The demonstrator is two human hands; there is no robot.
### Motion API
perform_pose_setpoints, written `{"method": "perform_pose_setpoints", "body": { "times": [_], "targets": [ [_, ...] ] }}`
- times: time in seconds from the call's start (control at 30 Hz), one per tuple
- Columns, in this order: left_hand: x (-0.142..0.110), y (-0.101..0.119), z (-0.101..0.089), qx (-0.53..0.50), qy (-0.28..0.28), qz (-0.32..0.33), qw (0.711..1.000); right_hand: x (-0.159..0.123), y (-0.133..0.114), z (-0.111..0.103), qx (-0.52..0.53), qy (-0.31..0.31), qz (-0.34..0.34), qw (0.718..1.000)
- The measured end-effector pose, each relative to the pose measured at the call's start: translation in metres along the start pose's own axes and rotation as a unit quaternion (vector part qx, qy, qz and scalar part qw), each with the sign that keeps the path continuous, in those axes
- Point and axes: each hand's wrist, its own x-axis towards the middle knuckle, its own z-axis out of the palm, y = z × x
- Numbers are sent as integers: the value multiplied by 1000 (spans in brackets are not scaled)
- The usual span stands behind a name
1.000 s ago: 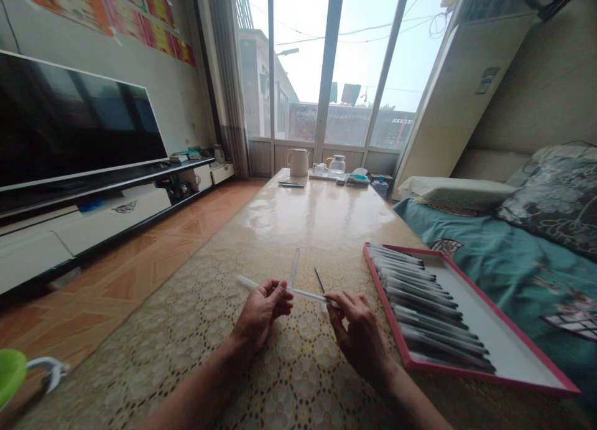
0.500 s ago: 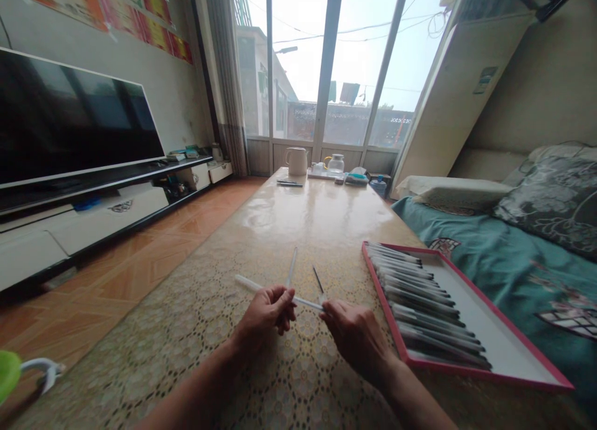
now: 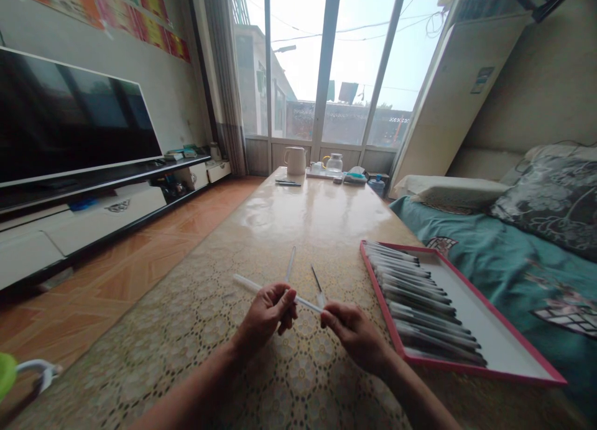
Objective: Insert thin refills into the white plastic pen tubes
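A slim whitish pen point(image 3: 308, 303) spans the gap between my hands, held low over the patterned table. My left hand point(image 3: 268, 308) is closed, thumb and fingers pinching it. My right hand point(image 3: 349, 330) grips its other end, hiding the tip. A translucent white stick point(image 3: 245, 283) pokes out left of my left hand; I cannot tell whether it is the same pen. Beyond my hands lie a thin clear rod point(image 3: 291, 263) and a thin dark-tipped piece point(image 3: 316, 278), whose near end is close to my right hand.
A pink-rimmed box point(image 3: 517, 349) with several pens point(image 3: 424, 305) in a row stands right of my right hand. At the table's far end are a beige jug point(image 3: 295, 161), a glass pot point(image 3: 334, 163) and a tissue pack point(image 3: 355, 177). A sofa point(image 3: 480, 249) borders the right side.
Both hands stay almost in place, still holding the pen. The right hand's fingers have shifted slightly at the pen's end. The whole view has moved a little.
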Motion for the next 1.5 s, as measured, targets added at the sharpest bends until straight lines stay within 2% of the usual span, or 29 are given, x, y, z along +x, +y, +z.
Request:
{"method": "perform_pose_setpoints", "body": {
  "times": [0.13,0.3,0.43,0.6,0.7,0.8,0.87,0.9,1.07,1.23,1.37,1.5],
  "targets": [
    [-2,3,1,24,-3,10,1000,3,1,-1,132,-36,17,990],
    [-4,2,2,26,-6,24,999,3,-3,-5,280,-91,78,953],
    [-5,0,2,28,-9,28,999,1,-6,-10,333,-131,130,925],
    [-3,-3,4,29,-4,29,999,2,-1,-7,358,-147,135,912],
    [1,-9,3,28,-3,17,999,4,2,-2,292,-106,110,944],
    [4,-12,0,45,1,12,999,4,3,0,173,-37,40,983],
    [6,-12,-5,61,23,19,998,4,3,-4,95,11,11,995],
    [7,-11,-8,66,51,28,996,3,3,-7,63,31,7,997],
    [10,0,-23,106,178,76,975,1,-5,-40,-34,114,20,993],
    [10,5,-27,116,216,80,966,-16,-9,-98,-122,151,36,980],
    [10,5,-25,111,210,82,968,-41,19,-136,-234,208,16,950],
    [10,2,-23,111,195,82,971,-68,58,-148,-269,233,43,934]
  ]
}}
